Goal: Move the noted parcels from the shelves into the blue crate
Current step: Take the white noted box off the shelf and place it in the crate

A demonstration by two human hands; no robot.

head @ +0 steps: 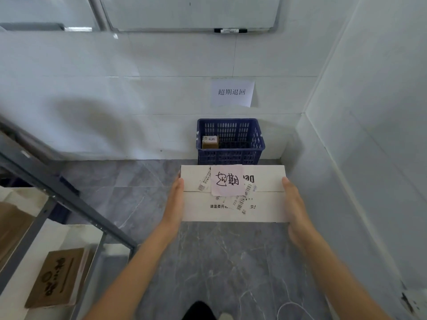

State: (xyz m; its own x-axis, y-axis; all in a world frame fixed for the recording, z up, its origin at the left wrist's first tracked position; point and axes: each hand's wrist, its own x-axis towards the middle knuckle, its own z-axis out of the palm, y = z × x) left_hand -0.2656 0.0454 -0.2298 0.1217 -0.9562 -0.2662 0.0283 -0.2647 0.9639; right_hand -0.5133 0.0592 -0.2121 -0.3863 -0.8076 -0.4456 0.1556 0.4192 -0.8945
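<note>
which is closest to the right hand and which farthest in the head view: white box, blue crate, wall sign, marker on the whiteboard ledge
1. white box: the right hand presses on its right side.
2. blue crate: on the floor just beyond the box.
3. wall sign: on the wall above the crate.
4. marker: highest up, on the whiteboard ledge.

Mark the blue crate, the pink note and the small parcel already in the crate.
blue crate (pixel 258 137), head view, right wall.
pink note (pixel 227 180), head view, its middle.
small parcel (pixel 210 142), head view, top face.

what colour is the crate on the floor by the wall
Dark blue crate, seen in the head view.
</note>
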